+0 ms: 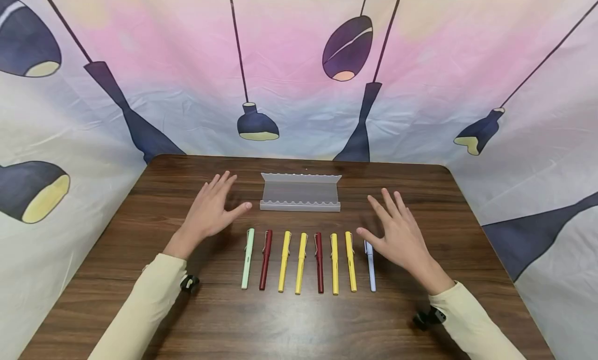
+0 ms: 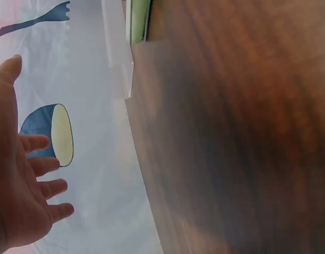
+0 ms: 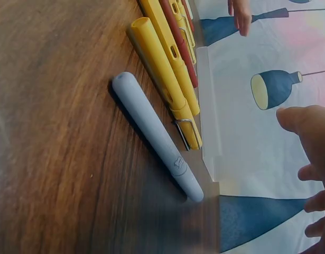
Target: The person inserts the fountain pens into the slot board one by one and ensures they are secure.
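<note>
My left hand (image 1: 208, 210) is held above the table left of a clear pen rack (image 1: 300, 192), fingers spread and nothing in it. On the other side my right hand (image 1: 397, 234) is also spread and holds nothing; its thumb overlaps the top of a light blue pen (image 1: 370, 266) in the head view. A row of capped pens lies in front of the rack: a mint green pen (image 1: 247, 259) at the left end, a dark red pen (image 1: 266, 260), several yellow pens (image 1: 284, 261), and another dark red pen (image 1: 319, 262) among them. The right wrist view shows the light blue pen (image 3: 157, 135) close up.
The dark wood table (image 1: 289, 329) ends at a rounded back edge. Behind it hangs a pastel cloth (image 1: 299, 80) printed with dark lamps. Black wrist straps (image 1: 189, 283) sit on both sleeves.
</note>
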`<state>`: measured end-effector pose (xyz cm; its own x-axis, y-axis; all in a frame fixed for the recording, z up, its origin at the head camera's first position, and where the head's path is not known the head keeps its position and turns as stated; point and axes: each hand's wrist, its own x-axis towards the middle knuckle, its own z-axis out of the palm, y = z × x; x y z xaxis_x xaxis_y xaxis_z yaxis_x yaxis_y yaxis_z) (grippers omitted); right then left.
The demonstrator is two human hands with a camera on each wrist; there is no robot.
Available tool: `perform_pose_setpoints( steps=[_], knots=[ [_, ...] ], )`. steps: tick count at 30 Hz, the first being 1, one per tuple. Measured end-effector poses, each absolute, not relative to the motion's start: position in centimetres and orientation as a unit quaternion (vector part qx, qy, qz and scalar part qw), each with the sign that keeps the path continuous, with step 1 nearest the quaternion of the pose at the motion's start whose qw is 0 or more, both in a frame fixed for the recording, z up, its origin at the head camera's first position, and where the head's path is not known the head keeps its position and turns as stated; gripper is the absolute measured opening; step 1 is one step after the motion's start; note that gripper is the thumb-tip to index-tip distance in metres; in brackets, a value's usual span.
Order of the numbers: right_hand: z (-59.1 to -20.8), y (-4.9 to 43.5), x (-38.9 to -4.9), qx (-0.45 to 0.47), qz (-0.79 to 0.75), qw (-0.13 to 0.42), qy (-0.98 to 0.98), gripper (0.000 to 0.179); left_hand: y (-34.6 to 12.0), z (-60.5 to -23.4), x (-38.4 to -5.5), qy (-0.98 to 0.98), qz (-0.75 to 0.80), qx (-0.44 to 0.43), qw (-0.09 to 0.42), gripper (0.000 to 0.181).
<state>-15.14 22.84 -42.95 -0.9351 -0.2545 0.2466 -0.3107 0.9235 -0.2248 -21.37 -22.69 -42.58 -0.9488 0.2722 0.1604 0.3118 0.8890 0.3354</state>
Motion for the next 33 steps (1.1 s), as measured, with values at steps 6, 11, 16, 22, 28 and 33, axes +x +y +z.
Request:
perform_pose_setpoints(
  steps=[6, 11, 16, 22, 28, 33],
  knots=[
    [-43.1, 23.4, -14.5, 0.154, 0.138, 0.133, -0.969, 0.084, -22.6, -42.6, -22.9, -0.957, -0.239, -0.160, 0.034, 0.097],
    [-43.3, 24.0, -13.7, 0.147, 0.158, 0.140, -0.966, 0.082, -22.3, -42.9, -24.5, -0.949, -0.276, -0.153, -0.002, 0.100],
    [-43.7, 24.5, -13.2, 0.130, 0.178, 0.139, -0.966, 0.080, -22.2, -43.3, -25.8, -0.939, -0.302, -0.160, -0.033, 0.101],
    [-44.5, 25.3, -12.9, 0.122, 0.198, 0.156, -0.960, 0.073, -21.8, -43.6, -27.1, -0.924, -0.326, -0.190, -0.066, 0.098],
    [-45.1, 25.7, -13.0, 0.107, 0.206, 0.156, -0.960, 0.068, -21.2, -43.8, -28.4, -0.918, -0.330, -0.206, -0.078, 0.097],
    [-45.5, 25.6, -12.9, 0.100, 0.213, 0.138, -0.962, 0.064, -21.0, -44.4, -29.2, -0.912, -0.337, -0.217, -0.085, 0.094]
  ],
)
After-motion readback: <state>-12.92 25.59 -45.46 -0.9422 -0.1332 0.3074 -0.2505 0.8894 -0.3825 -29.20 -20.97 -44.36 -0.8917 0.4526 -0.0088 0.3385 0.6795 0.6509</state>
